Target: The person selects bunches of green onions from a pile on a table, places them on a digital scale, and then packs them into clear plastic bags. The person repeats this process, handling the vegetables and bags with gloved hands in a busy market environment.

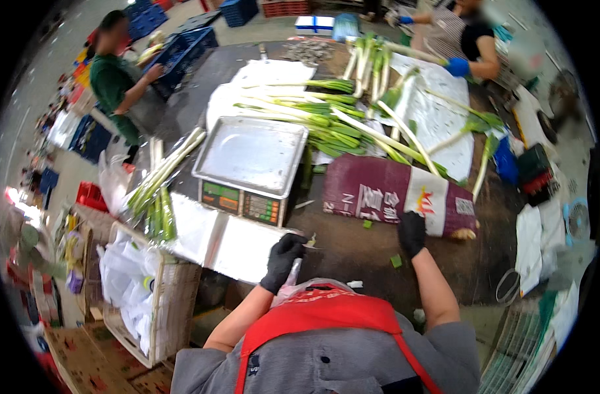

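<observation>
My left hand (pixel 284 261), in a black glove, is at the near edge of flat clear plastic bags (pixel 251 246), its fingers curled. A strip of thin plastic (pixel 294 273) shows beside its wrist; whether the hand grips it is hidden. My right hand (pixel 412 231), also black-gloved, has its fingers bent against the near edge of a purple and white printed sack (pixel 369 184). I cannot tell whether it grips the sack. Beyond the bags stands a digital scale (pixel 251 155) with a bare steel pan. Leeks (pixel 319 113) lie behind it, and bagged leeks (pixel 159 192) lie to its left.
More leeks (pixel 371 64) and a white sheet (pixel 445 118) are farther back. A plastic crate (pixel 174 305) of white bags stands at lower left. One person (pixel 125 93) stands at far left by blue crates (pixel 182 56); another, with a blue glove (pixel 457 67), works at far right.
</observation>
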### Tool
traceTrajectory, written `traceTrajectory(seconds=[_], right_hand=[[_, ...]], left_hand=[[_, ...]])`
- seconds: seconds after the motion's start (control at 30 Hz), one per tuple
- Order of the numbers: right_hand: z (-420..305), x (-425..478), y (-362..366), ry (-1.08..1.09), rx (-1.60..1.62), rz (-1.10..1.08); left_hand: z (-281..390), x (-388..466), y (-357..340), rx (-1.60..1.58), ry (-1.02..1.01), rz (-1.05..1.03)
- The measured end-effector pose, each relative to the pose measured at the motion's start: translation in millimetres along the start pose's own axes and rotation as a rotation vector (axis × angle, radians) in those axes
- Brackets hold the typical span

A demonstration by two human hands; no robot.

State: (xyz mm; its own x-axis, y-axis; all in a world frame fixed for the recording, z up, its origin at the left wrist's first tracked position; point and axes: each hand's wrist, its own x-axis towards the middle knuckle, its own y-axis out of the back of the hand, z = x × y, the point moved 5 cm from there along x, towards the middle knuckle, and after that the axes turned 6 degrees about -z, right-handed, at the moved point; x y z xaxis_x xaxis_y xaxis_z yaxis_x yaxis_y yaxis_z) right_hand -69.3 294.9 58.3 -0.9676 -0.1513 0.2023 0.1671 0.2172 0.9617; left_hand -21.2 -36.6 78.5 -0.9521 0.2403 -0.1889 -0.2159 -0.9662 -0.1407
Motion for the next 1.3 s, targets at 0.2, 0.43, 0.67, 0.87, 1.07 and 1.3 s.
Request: traceTrajectory(seconds=[0.2, 0.43, 0.67, 0.87, 1.07, 1.3], right_hand=[[-14.8, 16.0, 101.3, 0.158, 0.160, 0.193], [-18.7, -29.9, 107.7, 0.218, 0.026, -0.440], [47.7, -67.8, 37.7, -0.091, 0.263, -0.462], [54.2, -36.5, 41.0, -0.164, 0.338, -0.541], [12.6, 14.1, 68.8, -0.088, 0.380, -0.310], [-17.2, 43.3, 50.5, 0.056, 0.454, -0.403]], left_hand=[[13.9, -2.0, -17.5, 0.163, -0.052, 0.008], [70.3, -8.0, -71.6, 0.903, -0.690, -0.002], [6.3, 19.7, -82.4, 0.879, -0.434, -0.317], [0.8, 22.8, -74.1, 0.877, -0.344, -0.325], [-36.2, 27.9, -73.1, 0.853, -0.425, -0.320], [-20.7, 29.3, -61.9, 1.084, -0.261, -0.339]])
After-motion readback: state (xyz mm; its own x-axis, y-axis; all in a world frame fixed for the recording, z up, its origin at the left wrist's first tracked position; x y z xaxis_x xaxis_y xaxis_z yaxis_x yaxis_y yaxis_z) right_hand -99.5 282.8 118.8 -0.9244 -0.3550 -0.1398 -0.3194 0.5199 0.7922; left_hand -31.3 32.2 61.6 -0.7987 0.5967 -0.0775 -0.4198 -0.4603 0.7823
